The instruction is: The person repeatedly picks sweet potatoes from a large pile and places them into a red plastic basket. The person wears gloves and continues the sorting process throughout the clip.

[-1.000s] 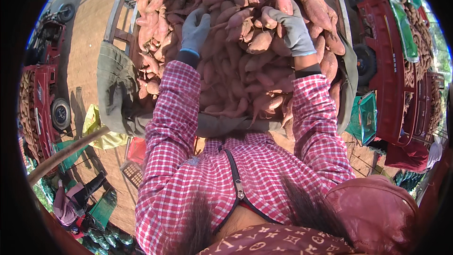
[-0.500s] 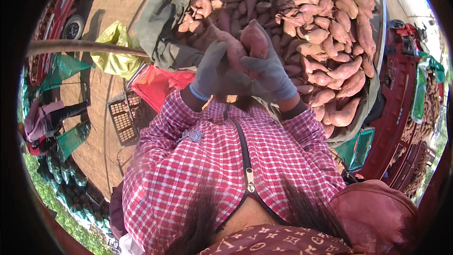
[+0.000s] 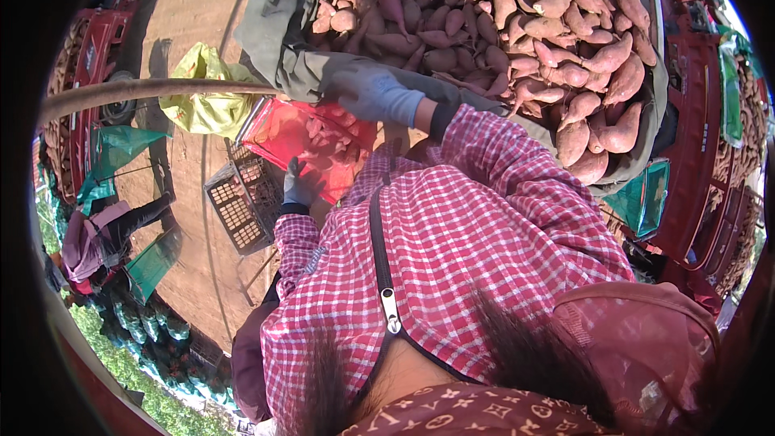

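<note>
My left hand (image 3: 300, 186), in a grey-blue glove, is open with fingers apart at the left side of a red mesh bag (image 3: 274, 133) holding sweet potatoes (image 3: 339, 145). My right hand (image 3: 373, 94), gloved and slightly blurred, is open above the bag's upper edge, beside the grey-green cloth (image 3: 266, 24) lining the load bed. No potato shows in either hand. Past the cloth, a large heap of pink-red sweet potatoes (image 3: 581, 56) fills the bed, partly shaded.
A horizontal pole (image 3: 129, 93) crosses at left over a yellow sack (image 3: 202, 113). A black plastic crate (image 3: 242, 202) stands on the ground. Another person (image 3: 105, 246) bends at far left. Red vehicles loaded with produce (image 3: 694, 161) line both sides, with green mesh bags (image 3: 145, 270) nearby.
Half a second ago both hands held sweet potatoes together before me; now both are out of them. My hands have separated, left one downward, right one leftward over the bag. The view has shifted.
</note>
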Demonstrator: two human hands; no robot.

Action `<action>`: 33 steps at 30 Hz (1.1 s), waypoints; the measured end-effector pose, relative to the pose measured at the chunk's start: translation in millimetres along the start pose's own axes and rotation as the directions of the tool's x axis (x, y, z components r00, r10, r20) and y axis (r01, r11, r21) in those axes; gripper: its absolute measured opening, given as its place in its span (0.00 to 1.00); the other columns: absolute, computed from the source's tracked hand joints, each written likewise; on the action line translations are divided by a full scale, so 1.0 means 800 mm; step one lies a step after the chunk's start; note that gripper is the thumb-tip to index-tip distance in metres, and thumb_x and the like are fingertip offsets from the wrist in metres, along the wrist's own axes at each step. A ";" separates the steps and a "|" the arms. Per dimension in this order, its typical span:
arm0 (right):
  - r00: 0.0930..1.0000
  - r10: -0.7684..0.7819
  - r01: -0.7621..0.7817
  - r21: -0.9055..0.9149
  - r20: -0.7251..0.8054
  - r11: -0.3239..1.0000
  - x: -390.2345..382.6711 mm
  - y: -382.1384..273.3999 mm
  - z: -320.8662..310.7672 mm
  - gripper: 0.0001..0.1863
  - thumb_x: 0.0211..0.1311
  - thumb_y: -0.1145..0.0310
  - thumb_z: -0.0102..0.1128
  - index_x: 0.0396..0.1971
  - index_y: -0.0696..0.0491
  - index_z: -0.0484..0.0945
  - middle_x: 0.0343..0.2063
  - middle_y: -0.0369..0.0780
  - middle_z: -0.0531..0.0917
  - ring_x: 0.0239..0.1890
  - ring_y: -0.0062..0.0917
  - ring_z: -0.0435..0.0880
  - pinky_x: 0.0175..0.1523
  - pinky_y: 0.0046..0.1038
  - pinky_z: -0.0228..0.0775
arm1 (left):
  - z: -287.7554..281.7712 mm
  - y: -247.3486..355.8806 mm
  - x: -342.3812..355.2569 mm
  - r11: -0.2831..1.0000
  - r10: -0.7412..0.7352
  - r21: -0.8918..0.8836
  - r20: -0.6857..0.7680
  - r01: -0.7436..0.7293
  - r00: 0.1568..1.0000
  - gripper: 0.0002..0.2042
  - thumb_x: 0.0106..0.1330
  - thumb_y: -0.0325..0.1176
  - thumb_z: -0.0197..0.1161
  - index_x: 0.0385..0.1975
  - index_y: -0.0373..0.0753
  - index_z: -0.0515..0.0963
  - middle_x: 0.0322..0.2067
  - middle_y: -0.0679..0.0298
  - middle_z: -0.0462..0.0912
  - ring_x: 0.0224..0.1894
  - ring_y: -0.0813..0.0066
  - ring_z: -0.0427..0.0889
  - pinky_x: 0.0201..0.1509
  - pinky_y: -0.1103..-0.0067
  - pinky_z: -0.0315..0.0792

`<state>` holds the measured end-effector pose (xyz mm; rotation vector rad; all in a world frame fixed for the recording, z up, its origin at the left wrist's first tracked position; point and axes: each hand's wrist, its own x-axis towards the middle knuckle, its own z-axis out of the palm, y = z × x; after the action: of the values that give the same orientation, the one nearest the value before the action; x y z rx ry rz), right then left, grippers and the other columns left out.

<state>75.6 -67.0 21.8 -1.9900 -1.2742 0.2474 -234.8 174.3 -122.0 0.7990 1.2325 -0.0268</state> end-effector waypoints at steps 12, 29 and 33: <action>0.620 0.768 -0.578 -0.569 0.160 0.586 0.004 0.212 -0.125 0.35 0.51 0.50 0.77 0.62 0.37 0.82 0.80 0.45 0.52 0.78 0.68 0.47 0.74 0.63 0.57 | 0.480 0.183 0.001 -0.109 0.656 0.626 0.629 -0.772 0.418 0.30 0.69 0.45 0.67 0.69 0.42 0.73 0.61 0.48 0.82 0.62 0.53 0.82 0.68 0.66 0.74; 0.901 0.416 -0.197 0.971 0.124 0.138 -0.007 0.085 -0.160 0.41 0.66 0.64 0.75 0.72 0.62 0.63 0.58 0.40 0.79 0.57 0.20 0.79 0.62 0.24 0.74 | 0.395 0.168 -0.002 0.869 0.444 -0.118 0.614 -0.480 0.653 0.38 0.67 0.29 0.57 0.79 0.38 0.55 0.64 0.51 0.74 0.52 0.63 0.83 0.54 0.74 0.82; 0.938 0.195 -0.342 0.856 0.286 0.387 0.018 -0.021 -0.059 0.43 0.61 0.55 0.78 0.68 0.63 0.66 0.55 0.44 0.81 0.58 0.27 0.79 0.65 0.30 0.73 | 0.287 0.101 -0.116 0.604 0.792 -0.183 0.247 -0.775 0.559 0.43 0.71 0.45 0.65 0.82 0.45 0.49 0.66 0.49 0.74 0.57 0.58 0.84 0.63 0.67 0.80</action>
<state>95.1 -74.1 69.6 -1.1730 -0.5900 1.0312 -44.7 69.6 22.0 1.1986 0.4818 0.6058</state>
